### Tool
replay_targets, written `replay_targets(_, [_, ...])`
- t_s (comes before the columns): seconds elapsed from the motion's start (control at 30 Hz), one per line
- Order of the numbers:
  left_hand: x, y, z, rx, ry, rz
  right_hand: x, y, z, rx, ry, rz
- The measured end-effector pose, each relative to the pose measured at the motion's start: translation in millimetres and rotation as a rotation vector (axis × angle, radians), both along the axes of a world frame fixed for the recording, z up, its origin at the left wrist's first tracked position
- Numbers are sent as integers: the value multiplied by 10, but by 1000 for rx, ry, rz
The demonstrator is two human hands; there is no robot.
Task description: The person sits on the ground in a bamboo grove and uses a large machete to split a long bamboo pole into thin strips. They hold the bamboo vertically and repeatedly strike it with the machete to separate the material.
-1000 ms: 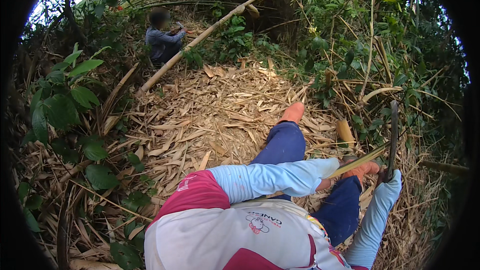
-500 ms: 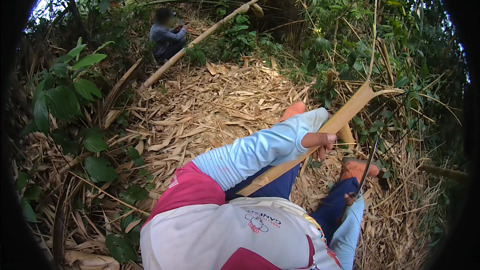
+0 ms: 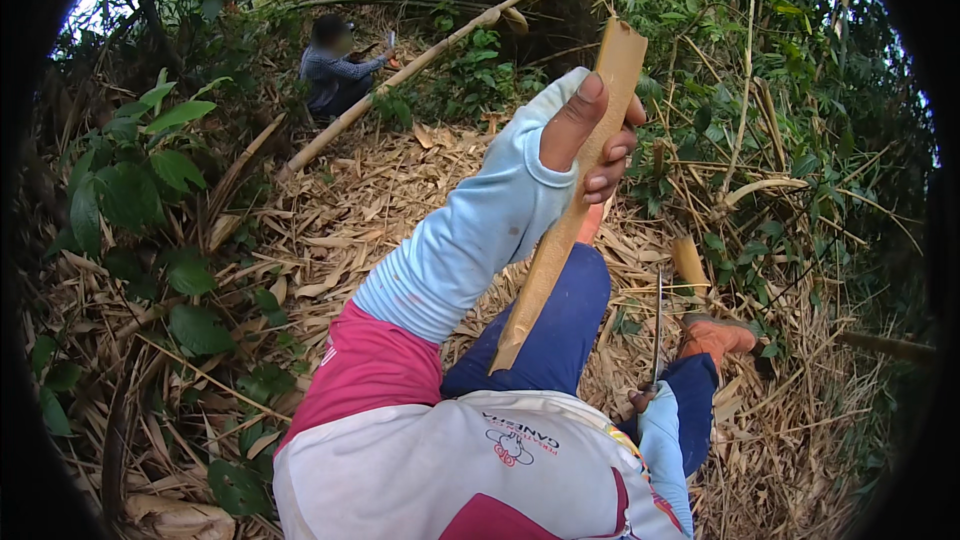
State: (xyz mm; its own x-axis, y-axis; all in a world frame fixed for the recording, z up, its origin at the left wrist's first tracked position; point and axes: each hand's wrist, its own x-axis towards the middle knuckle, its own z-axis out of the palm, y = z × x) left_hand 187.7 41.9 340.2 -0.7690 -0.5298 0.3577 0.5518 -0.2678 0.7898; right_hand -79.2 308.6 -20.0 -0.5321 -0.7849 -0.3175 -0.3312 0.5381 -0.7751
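Observation:
My left hand [image 3: 572,133] is wrapped round a long split piece of bamboo [image 3: 550,260], raised in front of me. The piece stands nearly upright and tilts slightly right at its top, its lower end over my blue trouser leg. Low at the right, my right hand [image 3: 643,399] is closed on a long-bladed knife [image 3: 658,330]. Its thin dark blade points up and away, apart from the bamboo. The handle is mostly hidden in the hand.
Dry bamboo leaves [image 3: 370,210] cover the ground. A bamboo pole [image 3: 430,57] leans across the back, beside a crouching person [image 3: 338,70]. A short bamboo stump [image 3: 690,261] stands near my orange boot [image 3: 715,337]. Leafy plants [image 3: 130,205] crowd the left; brush fills the right.
My left hand has lifted the split bamboo up and leftward, turning it more upright. My right hand with the knife has moved left. The far person's arm now reaches out further.

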Motion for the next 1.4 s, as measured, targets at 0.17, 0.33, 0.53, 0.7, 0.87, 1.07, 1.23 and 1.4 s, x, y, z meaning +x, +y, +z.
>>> replay_targets(0.17, [140,-34,-52,-19,55,57,255,4,362,4,66,77])
replay_targets(0.33, [129,59,-162,-70,8,259,507,-26,758,83,169,172])
replay_targets(0.53, [135,137,-143,-24,9,310,485,13,539,122,252,220])
replay_targets(0.7, [260,28,-238,21,61,208,497,9,668,58,182,194])
replay_targets(0.87, [244,81,-253,49,47,201,508,28,692,84,99,80])
replay_targets(1.07, [253,128,-241,-31,78,105,481,-13,721,54,227,128])
replay_targets(1.23, [149,170,-237,-53,58,69,437,70,603,-19,134,111])
replay_targets(1.4, [265,167,-68,-171,89,38,395,89,563,-58,175,132])
